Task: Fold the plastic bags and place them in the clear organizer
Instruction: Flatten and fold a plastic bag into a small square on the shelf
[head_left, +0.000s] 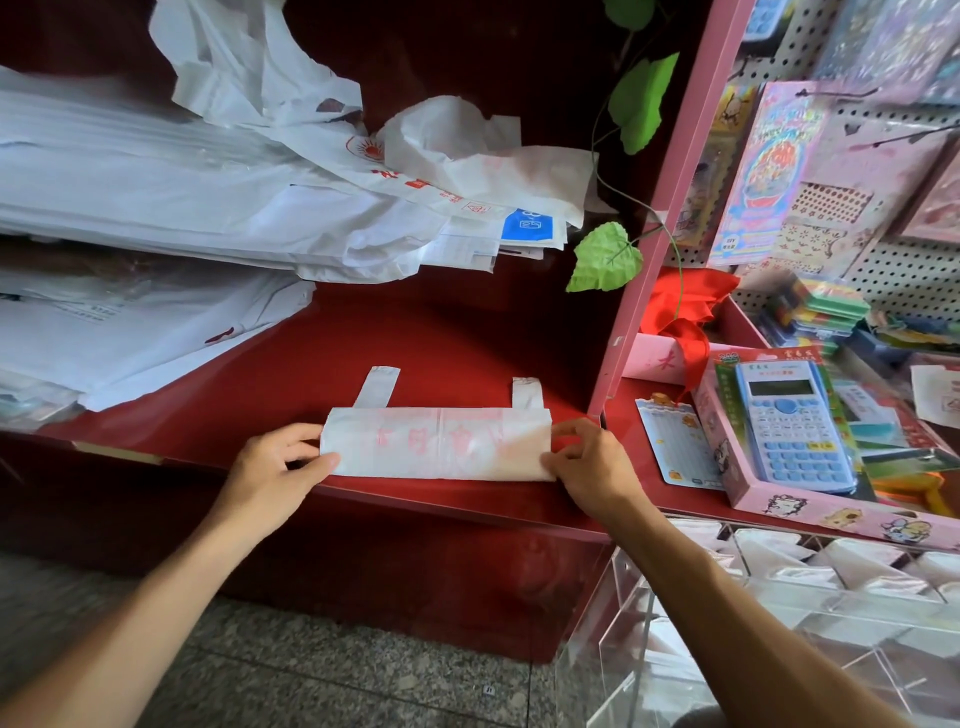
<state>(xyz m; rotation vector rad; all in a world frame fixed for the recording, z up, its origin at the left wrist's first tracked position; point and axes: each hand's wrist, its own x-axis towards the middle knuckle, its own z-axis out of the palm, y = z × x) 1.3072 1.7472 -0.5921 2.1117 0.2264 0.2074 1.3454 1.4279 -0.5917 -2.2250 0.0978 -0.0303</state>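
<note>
Folded white bag (436, 444) flat on red shelf (441, 338).

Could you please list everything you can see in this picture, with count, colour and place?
folded plastic bag: one, white with red print, near shelf edge, handles pointing away
loose plastic bags: a pile, white, shelf left and rear
shelf: one, dark red
clear organizer: one, transparent, lower right, folded bags inside
calculator: one, blue, in pink box, right
leaves: several, green, on a vine
left hand: pinching bag's left end
right hand: pinching bag's right end
</note>
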